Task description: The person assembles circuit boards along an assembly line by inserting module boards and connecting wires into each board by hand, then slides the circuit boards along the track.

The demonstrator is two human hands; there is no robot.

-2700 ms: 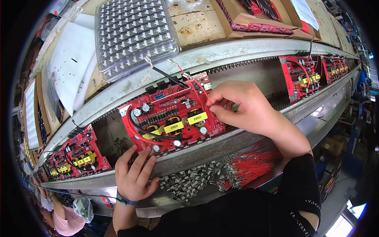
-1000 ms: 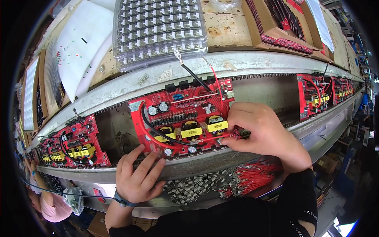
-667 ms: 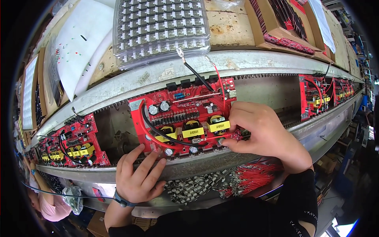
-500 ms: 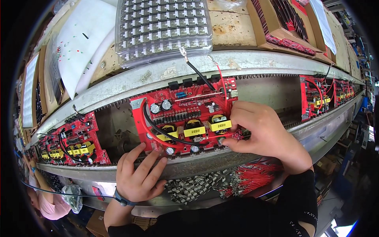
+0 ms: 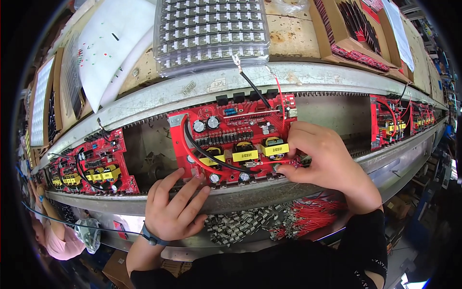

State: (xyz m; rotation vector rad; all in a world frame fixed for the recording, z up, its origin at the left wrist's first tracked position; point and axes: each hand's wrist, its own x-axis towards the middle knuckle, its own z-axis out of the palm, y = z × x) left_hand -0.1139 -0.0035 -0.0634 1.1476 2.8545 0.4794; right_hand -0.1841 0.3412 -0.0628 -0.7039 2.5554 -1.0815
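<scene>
A red circuit board (image 5: 163, 130) sits across the metal rails in front of me, with yellow-wrapped transformers (image 5: 245, 155), capacitors and thick red and black cables. My left hand (image 5: 174, 208) has its fingers spread, tips resting at the board's lower left edge. At the lower right corner, my right hand (image 5: 325, 161) pinches with thumb and forefinger. A thin red wire with a silver terminal (image 5: 251, 164) lies over the board and runs into that pinch; the pinched end is hidden by the fingers. Another black cable (image 5: 255, 86) with a terminal rises from the board's far edge.
More red boards stand along the rails at left (image 5: 125, 156) and right (image 5: 378, 118). Nearer me lie piles of metal-ended parts (image 5: 238, 226) and red wires (image 5: 313, 216). Beyond the rail are a clear component tray (image 5: 211, 36) and a cardboard box (image 5: 329, 36). Another person's arm (image 5: 53, 219) shows far left.
The whole view has shifted slightly, so the board and tray appear further right. Both hands keep nearly the same places at the board, the right one still pinching.
</scene>
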